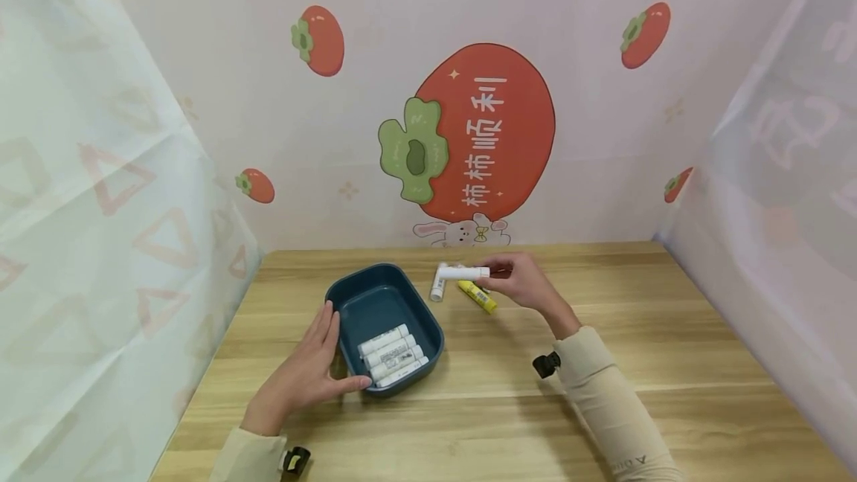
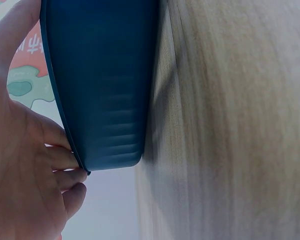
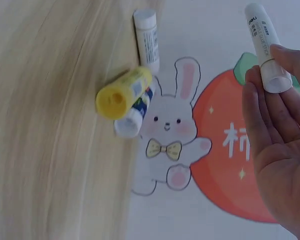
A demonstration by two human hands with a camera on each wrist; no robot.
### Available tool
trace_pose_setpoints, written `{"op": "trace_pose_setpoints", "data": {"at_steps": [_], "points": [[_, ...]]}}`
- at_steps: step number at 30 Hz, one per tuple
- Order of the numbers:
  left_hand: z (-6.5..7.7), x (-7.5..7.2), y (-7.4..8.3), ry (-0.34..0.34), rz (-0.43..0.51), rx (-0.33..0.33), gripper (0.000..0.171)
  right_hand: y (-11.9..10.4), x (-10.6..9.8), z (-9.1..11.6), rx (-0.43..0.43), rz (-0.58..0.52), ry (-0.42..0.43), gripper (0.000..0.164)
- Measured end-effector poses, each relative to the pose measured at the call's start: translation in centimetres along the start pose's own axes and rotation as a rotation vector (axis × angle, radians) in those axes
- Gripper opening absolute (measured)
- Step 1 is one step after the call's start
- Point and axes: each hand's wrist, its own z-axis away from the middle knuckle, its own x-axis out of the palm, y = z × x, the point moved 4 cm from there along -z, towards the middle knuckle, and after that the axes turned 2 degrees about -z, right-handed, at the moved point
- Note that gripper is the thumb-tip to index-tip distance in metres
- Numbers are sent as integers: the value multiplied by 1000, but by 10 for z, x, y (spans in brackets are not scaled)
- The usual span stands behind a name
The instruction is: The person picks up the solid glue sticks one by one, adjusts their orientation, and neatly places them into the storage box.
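My right hand (image 1: 525, 285) pinches a white glue stick (image 1: 463, 273) between thumb and fingers, raised over the table. Its printed label faces the camera in the right wrist view. Below it lie a yellow glue stick (image 1: 477, 296), a white one (image 1: 438, 283) and, in the right wrist view, a blue-labelled one with a white end (image 3: 129, 124). My left hand (image 1: 304, 370) rests against the dark blue box (image 1: 375, 296), fingertips at its left rim and extended thumb over the near rim. Several white glue sticks (image 1: 388, 352) lie side by side in the box's near end.
The wooden table (image 1: 509, 407) ends at the back against a light wall sheet (image 1: 321, 132) printed with persimmons and a rabbit. Pale sheets (image 1: 114, 229) also hang along both sides.
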Motion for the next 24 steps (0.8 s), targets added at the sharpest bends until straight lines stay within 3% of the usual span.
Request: {"op": "trace_pose_setpoints", "data": {"at_steps": [15, 24], "points": [[1, -1, -1, 11, 19, 2, 136, -16, 78, -34, -78, -70, -190, 23], [0, 1, -2, 0, 23, -11, 136, -32, 111, -52, -85, -61, -328, 22]]}}
